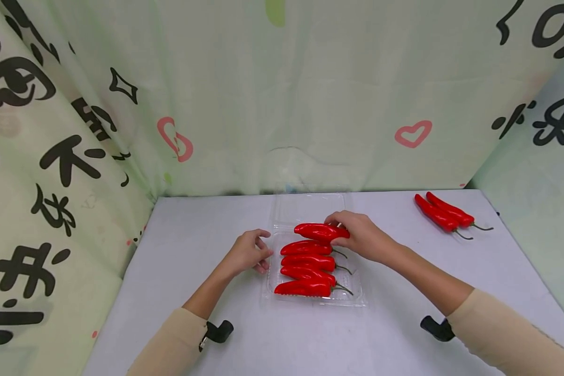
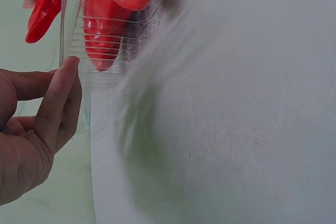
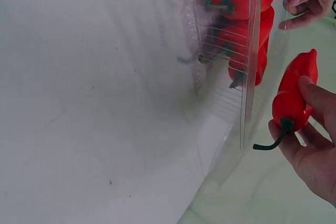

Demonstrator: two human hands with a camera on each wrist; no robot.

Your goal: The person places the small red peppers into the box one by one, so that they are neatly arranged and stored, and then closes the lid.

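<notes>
My right hand (image 1: 364, 237) pinches a red chili pepper (image 1: 317, 231) by its stem end, above the far part of a clear plastic clamshell box (image 1: 352, 298). In the right wrist view, thumb and fingers hold this pepper, its green stem hanging free. Several red chili peppers (image 1: 305, 288) lie side by side in the box, stems toward the right. My left hand (image 1: 248, 253) is at the box's left side, holding nothing. A fingertip is at the box rim (image 2: 65, 30) in the left wrist view; whether it presses there I cannot tell.
The box's clear lid (image 1: 310, 209) lies opened back toward the curtain (image 1: 244, 104). Two more red chili peppers (image 1: 444, 211) lie at the table's far right. A white cloth covers the table (image 1: 192, 230), and printed curtains stand around it.
</notes>
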